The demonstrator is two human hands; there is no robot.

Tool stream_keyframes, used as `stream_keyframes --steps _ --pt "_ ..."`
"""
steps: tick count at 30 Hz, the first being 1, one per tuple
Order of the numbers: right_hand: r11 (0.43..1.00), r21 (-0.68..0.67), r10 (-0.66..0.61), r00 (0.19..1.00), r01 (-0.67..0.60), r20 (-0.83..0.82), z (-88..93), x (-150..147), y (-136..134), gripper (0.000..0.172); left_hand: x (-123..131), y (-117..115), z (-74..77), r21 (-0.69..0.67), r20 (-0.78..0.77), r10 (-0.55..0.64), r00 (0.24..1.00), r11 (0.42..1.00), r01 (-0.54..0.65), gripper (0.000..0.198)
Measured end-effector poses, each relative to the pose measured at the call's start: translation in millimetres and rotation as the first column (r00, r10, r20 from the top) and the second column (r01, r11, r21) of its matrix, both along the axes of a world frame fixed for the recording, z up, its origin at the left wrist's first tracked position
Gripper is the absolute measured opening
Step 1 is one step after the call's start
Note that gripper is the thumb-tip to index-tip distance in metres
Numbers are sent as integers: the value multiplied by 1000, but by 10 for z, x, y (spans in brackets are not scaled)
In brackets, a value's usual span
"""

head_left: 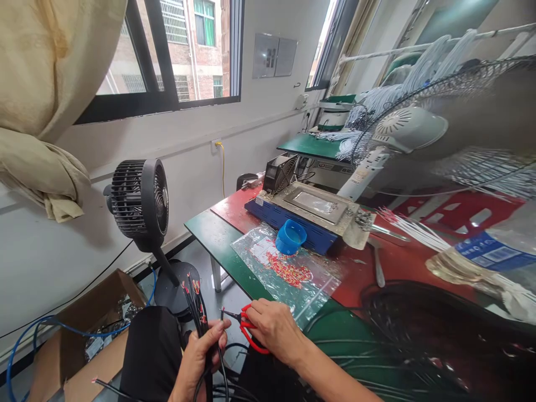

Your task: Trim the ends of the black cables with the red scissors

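My left hand (204,347) is closed around a bundle of black cables (194,306) whose stripped ends show red and pale inner wires. Between its thumb and fingers one cable end stands apart from the bundle. Red-handled scissors (251,329) are in my right hand (274,326), with fingers wrapped about the handles. Their dark, narrow tips point left and reach that single cable end; whether the blades touch it I cannot tell. More black cable hangs below my left hand, over the lap.
A clear plastic bag (310,304) with red and yellow bits lies on the table beside a blue cup (290,237). Behind stands a blue-sided solder pot (288,223). Coiled black cable (410,329) fills the right. A floor fan (140,201) and cardboard box (50,357) stand left.
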State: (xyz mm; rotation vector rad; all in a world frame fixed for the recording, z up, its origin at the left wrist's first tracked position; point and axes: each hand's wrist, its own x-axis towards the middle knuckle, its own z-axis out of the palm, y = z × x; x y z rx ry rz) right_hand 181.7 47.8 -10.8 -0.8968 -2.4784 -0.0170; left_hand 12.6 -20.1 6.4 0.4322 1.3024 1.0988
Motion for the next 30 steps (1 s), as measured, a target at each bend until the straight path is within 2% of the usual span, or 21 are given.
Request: stream_keyframes --steps 4,8,12,21,26,30 --pt "1000 -5 25 998 -25 -53 11 -11 -20 13 -22 17 -92 10 117 26 993 1000 -27 27" --pt "995 -100 -33 996 25 -77 115 -24 -36 20 -40 14 -129 7 224 48 973 999 -51 24" --pt "994 -93 -66 995 59 -72 150 -16 -32 15 -45 5 -142 -7 311 29 950 1000 -29 22" --pt "996 -75 -50 997 45 -65 79 -11 -28 12 -23 4 -57 11 344 33 939 999 -39 20" --pt "999 -40 -34 997 31 -75 59 -6 -26 12 -36 14 -98 16 379 34 925 999 -43 19" --pt "1000 0 -29 996 29 -83 42 -5 -35 12 -39 34 -136 21 470 14 883 999 -27 22"
